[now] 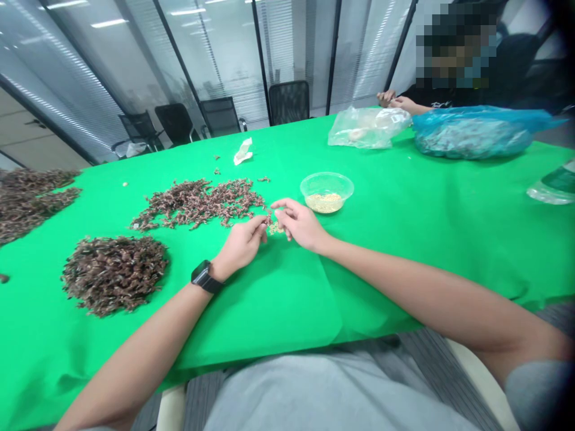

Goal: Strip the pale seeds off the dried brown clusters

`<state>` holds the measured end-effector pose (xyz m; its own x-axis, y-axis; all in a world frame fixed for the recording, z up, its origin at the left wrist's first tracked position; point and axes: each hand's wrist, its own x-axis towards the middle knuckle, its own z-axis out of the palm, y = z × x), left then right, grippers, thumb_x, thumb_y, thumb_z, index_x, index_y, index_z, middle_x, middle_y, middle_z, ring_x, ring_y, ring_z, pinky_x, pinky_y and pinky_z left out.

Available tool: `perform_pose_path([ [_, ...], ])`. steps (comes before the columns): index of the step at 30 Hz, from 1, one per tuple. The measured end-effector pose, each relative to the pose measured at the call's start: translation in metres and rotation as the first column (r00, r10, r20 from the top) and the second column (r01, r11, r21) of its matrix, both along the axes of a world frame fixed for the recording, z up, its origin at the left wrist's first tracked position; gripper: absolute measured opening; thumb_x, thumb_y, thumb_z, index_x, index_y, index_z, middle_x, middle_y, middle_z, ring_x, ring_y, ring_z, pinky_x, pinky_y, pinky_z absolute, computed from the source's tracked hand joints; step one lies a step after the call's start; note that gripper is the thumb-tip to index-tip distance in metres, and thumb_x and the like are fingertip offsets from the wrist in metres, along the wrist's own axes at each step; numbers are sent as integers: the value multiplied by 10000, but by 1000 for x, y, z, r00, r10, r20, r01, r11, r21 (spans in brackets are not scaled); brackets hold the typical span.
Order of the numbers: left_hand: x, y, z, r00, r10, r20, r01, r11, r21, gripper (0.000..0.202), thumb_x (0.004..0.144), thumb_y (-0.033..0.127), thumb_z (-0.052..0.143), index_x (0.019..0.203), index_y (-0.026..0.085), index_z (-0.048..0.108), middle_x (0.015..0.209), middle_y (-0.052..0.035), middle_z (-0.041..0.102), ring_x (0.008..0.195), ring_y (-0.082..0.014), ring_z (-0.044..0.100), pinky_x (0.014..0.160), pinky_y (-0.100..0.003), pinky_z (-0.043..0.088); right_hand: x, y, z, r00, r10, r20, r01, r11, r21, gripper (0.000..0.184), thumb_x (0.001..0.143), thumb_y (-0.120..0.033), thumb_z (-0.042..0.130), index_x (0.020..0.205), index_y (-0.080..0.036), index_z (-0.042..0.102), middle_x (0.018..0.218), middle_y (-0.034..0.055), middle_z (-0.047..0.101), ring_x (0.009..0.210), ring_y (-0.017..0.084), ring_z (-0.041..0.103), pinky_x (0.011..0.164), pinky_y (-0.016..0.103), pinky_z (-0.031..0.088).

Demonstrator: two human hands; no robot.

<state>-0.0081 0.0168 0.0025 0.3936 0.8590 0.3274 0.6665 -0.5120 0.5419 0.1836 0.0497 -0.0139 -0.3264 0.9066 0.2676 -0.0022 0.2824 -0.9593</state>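
My left hand point(244, 242), with a black watch point(207, 277) on its wrist, is closed in a pinch on a small reddish-brown dried piece point(268, 218). Close beside it is my right hand point(302, 225), its index finger stretched out and the others partly curled, with a gap between index and thumb. Beneath the fingertips lies a little heap of pale yellow grains point(275, 228). A clear plastic bowl point(348, 189) holding similar grains stands just beyond my right hand. Left of my hands, dried brown twisted pieces point(197, 202) lie spread out.
A dense brown pile point(114, 274) sits at near left, with more heaps point(31, 200) at the far left edge. Crumpled white paper point(243, 151), a clear bag point(366, 127), a full blue bag point(476, 133) and a bottle point(554, 184) rest on the green cloth. Another person's hands point(398, 102) are across the table.
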Motion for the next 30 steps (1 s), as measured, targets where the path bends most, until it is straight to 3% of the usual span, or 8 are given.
perform_pose_path([
  [3, -2, 3, -4, 998, -56, -7, 56, 998, -34, 342, 1037, 336, 370, 1149, 181, 653, 766, -17, 712, 679, -157, 627, 685, -263, 450, -2, 1, -2, 997, 67, -43, -67, 998, -16, 295, 915, -414, 583, 1127, -211, 604, 699, -45, 562, 480, 82, 484, 400, 201, 413],
  [9, -1, 5, -5, 999, -28, 19, 28, 1000, 2, 381, 1033, 357, 386, 1292, 172, 596, 929, -65, 737, 793, -183, 669, 768, -296, 497, -3, 4, -4, 997, 10, -76, -14, 999, -42, 213, 875, -360, 621, 1005, -196, 582, 700, -48, 563, 493, 82, 501, 396, 196, 419],
  [15, 0, 1, -1, 998, -21, 64, 19, 999, 35, 402, 1020, 415, 456, 1329, 178, 552, 1158, -107, 721, 1025, -211, 689, 926, -328, 508, -4, 2, -2, 998, -35, -43, 35, 999, 10, 162, 882, -296, 595, 997, -183, 584, 733, -33, 599, 544, 79, 517, 475, 201, 430],
  [19, 2, -1, 0, 999, 13, -39, -7, 988, 153, 358, 975, 400, 556, 1270, 199, 592, 1130, -92, 728, 1004, -214, 688, 918, -338, 518, -5, -2, -4, 999, -38, -11, 38, 999, 26, 177, 880, -311, 602, 1006, -188, 585, 760, -16, 627, 604, 99, 548, 512, 212, 438],
  [23, 3, -1, -2, 987, 65, -145, -25, 965, 260, 278, 982, 340, 536, 1189, 193, 648, 1068, -87, 747, 950, -210, 698, 892, -333, 517, -6, -2, -4, 999, -32, 22, 31, 998, 58, 196, 897, -355, 602, 994, -186, 595, 767, -5, 648, 633, 117, 570, 556, 239, 454],
  [27, 2, 2, -2, 983, 162, -91, -132, 952, 275, 256, 981, 319, 529, 1146, 199, 682, 1023, -69, 768, 898, -192, 719, 852, -297, 526, 3, 7, 1, 980, -116, 160, 77, 970, 229, 210, 915, -365, 616, 1008, -179, 642, 844, 27, 695, 709, 142, 603, 663, 281, 471],
  [30, -2, 7, -4, 969, 248, 18, -246, 945, 218, 264, 972, 344, 553, 1138, 192, 691, 988, -61, 781, 868, -182, 736, 828, -278, 539, 14, 17, 2, 883, -269, 384, 69, 885, 461, 86, 883, -230, 647, 941, -177, 684, 894, 50, 702, 759, 163, 597, 747, 313, 453],
])
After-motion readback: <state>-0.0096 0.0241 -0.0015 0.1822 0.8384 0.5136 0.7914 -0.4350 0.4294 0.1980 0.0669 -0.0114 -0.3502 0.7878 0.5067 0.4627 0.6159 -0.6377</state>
